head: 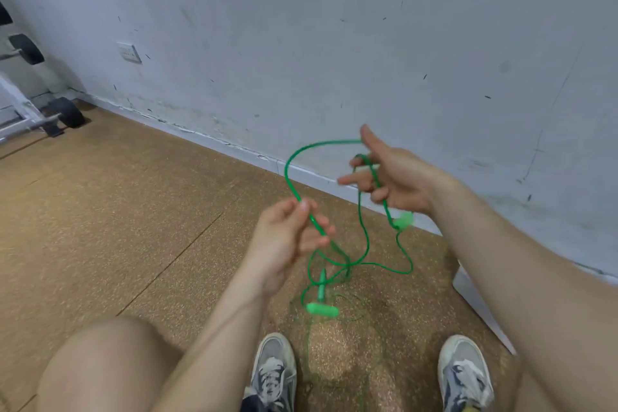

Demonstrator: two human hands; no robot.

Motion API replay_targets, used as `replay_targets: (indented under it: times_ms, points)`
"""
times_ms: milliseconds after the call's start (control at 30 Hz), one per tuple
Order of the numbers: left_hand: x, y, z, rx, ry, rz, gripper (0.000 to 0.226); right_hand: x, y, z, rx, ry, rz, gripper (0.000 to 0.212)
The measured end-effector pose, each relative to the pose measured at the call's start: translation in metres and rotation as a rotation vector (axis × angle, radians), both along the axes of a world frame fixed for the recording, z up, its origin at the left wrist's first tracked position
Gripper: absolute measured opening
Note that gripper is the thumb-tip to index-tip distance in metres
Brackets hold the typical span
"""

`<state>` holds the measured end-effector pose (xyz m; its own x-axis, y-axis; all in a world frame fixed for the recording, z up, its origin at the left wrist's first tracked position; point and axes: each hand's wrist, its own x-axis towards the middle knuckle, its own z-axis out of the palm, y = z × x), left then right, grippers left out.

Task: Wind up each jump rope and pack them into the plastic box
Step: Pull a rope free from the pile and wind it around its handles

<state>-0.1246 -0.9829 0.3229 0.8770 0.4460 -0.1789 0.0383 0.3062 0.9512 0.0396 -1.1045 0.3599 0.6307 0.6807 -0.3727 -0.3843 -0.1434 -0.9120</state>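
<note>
A cork floor (133, 227) meets a scuffed white wall (334, 43). Before that wall, the left hand (287, 237) pinches the green jump rope (291, 160). Nearer the wall, the right hand (398, 177) holds its loops in curled fingers.

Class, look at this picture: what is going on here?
A person is winding a thin green plastic jump rope. The left hand pinches the cord, while the right hand has it looped round its fingers. One green handle hangs below it; the other handle dangles near the brown speckled floor.
</note>
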Motion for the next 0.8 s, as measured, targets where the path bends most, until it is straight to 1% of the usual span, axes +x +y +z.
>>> replay_targets:
  times_ms: [33,67,133,167,200,233,300,367,433,500,533,567,633,667,700,733,800]
  points:
    - [0.008,0.004,0.012,-0.106,-0.066,0.07,0.019,-0.014,-0.001,-0.008,-0.027,-0.018,0.158,0.062]
    - [0.015,0.008,0.02,-0.186,-0.113,0.126,0.019,-0.027,-0.003,-0.016,-0.035,-0.044,0.307,0.059]
    - [0.027,0.018,0.034,-0.294,-0.171,0.192,0.019,-0.05,-0.005,-0.031,-0.046,-0.158,0.513,0.034]
    - [0.031,0.023,0.039,-0.329,-0.19,0.215,0.019,-0.057,-0.006,-0.039,-0.047,-0.217,0.552,0.02]
    - [0.036,0.028,0.041,-0.358,-0.207,0.238,0.019,-0.061,-0.007,-0.045,-0.038,-0.251,0.551,0.01]
    - [0.039,0.033,0.043,-0.39,-0.23,0.267,0.02,-0.064,-0.008,-0.051,-0.027,-0.26,0.518,0.006]
    - [0.043,0.046,0.043,-0.47,-0.29,0.325,0.022,-0.068,-0.013,-0.06,-0.049,-0.269,0.415,0.015]
    - [0.043,0.06,0.041,-0.539,-0.334,0.369,0.024,-0.073,-0.019,-0.069,-0.144,-0.334,0.324,0.022]
    - [0.04,0.072,0.042,-0.572,-0.358,0.405,0.023,-0.079,-0.023,-0.078,-0.177,-0.342,0.235,0.023]
    - [0.038,0.081,0.043,-0.559,-0.377,0.414,0.023,-0.083,-0.023,-0.083,-0.161,-0.308,0.131,0.024]
    - [0.038,0.084,0.042,-0.516,-0.355,0.415,0.024,-0.085,-0.021,-0.084,-0.146,-0.281,0.072,0.025]
    - [0.036,0.085,0.039,-0.403,-0.274,0.414,0.024,-0.085,-0.019,-0.084,-0.118,-0.235,0.004,0.026]
    - [0.027,0.077,0.024,-0.003,0.027,0.392,0.023,-0.084,-0.013,-0.081,-0.028,-0.092,-0.147,0.026]
    - [0.02,0.066,0.012,0.182,0.152,0.372,0.019,-0.082,-0.01,-0.079,0.018,-0.018,-0.205,0.025]
    - [0.012,0.051,0.0,0.293,0.218,0.324,0.016,-0.08,-0.007,-0.076,0.055,0.044,-0.246,0.024]
    - [0.003,0.033,-0.011,0.34,0.226,0.239,0.022,-0.077,-0.005,-0.073,0.088,0.101,-0.274,0.023]
    - [-0.014,-0.006,-0.034,0.374,0.195,-0.075,0.038,-0.071,-0.002,-0.066,0.158,0.225,-0.31,0.023]
